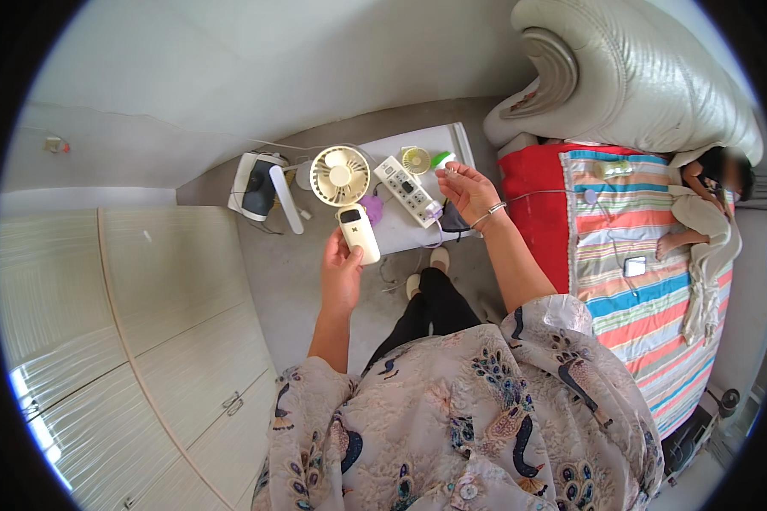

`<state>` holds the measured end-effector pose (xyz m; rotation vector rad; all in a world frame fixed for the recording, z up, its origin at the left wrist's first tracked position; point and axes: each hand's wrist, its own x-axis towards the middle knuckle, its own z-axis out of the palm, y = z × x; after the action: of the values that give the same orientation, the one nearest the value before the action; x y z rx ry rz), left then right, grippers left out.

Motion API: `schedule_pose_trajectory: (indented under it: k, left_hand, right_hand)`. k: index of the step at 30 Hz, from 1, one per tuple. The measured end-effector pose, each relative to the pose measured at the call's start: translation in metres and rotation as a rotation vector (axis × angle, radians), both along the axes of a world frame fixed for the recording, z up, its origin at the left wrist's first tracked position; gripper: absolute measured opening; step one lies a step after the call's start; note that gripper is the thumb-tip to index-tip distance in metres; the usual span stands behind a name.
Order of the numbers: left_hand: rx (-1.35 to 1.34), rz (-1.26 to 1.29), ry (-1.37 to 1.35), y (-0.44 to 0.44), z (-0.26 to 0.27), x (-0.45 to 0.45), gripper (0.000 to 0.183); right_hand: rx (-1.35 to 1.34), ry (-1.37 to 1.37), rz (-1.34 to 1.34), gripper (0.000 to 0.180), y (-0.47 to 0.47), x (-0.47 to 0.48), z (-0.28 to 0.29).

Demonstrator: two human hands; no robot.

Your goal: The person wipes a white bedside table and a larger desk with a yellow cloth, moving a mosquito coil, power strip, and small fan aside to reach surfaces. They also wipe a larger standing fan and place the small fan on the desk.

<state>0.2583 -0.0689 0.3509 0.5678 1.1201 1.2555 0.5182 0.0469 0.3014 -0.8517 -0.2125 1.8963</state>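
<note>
My left hand (343, 263) is closed around the handle of a cream handheld fan (340, 177), its round head pointing away from me. My right hand (470, 191), raised over the right part of a low white table (390, 241), pinches something small and clear that I cannot make out. Between the hands, a white power strip (408, 190) lies on the table with a pale purple plug and cord at its near end. A smaller yellowish fan (416, 160) is beside the strip. A green and white round container (443, 160) stands just beyond my right fingers, and a purple item (372, 209) is behind the held fan.
Left of the table stand a dark and white device (257, 191) and a white bar-shaped lamp (286, 199). Wardrobe doors (166, 319) line the left side. On the right, a person sits on a bed with a striped cover (645, 287), near a phone (635, 267).
</note>
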Motion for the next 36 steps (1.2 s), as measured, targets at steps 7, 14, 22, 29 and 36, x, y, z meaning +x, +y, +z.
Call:
schedule_pose_trajectory:
  k: [7, 14, 22, 29, 36]
  left_hand:
    - [-0.155, 0.037, 0.005, 0.018, -0.038, 0.014, 0.053]
    - [-0.2, 0.001, -0.032, 0.043, -0.061, 0.05, 0.052]
    - [-0.264, -0.027, -0.02, 0.059, -0.087, 0.052, 0.054]
    - [-0.392, -0.037, -0.02, 0.067, -0.121, 0.052, 0.051]
    - [-0.458, 0.001, -0.037, 0.051, -0.163, 0.043, 0.051]
  right_hand:
    - [-0.101, 0.196, 0.133, 0.018, 0.03, 0.003, -0.052]
    - [-0.114, 0.222, 0.186, 0.021, 0.051, 0.033, -0.103]
    - [-0.034, 0.241, 0.184, 0.022, 0.07, 0.033, -0.13]
    - [-0.055, 0.323, 0.168, 0.025, 0.078, 0.05, -0.136]
    - [-0.175, -0.823, 0.316, 0.015, 0.123, 0.068, -0.225]
